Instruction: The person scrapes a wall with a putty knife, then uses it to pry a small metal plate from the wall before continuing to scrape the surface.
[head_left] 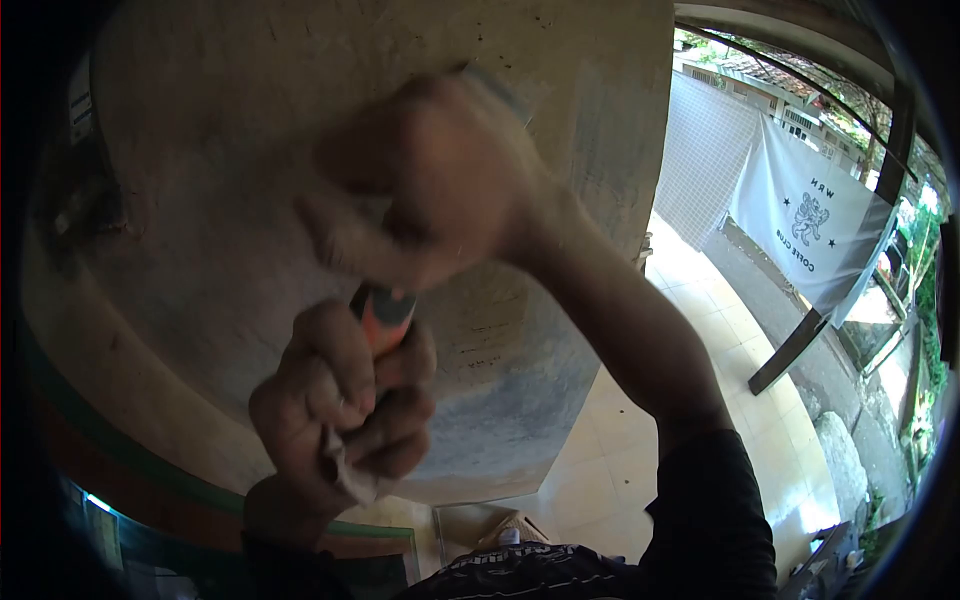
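My left hand [340, 395] is closed round the orange-and-black handle [386, 318] of a tool in front of the wall. The dark end of that handle points up out of my fist, and the rest is hidden in the fingers. A pale scrap like paper or cloth [350, 472] shows at the lower side of this hand. Just above the handle, my right hand [435, 185] is smeared by motion, its fingers curled. Past its upper edge juts a flat grey piece [497, 92]; I cannot tell what it belongs to.
A stained plaster wall [500, 340] fills the space before me. Below and right lies a glossy cream tiled floor [610, 450]. Outside hangs a white banner [800, 210] by a dark post [790, 355]. A cardboard box [470, 525] sits low near my body.
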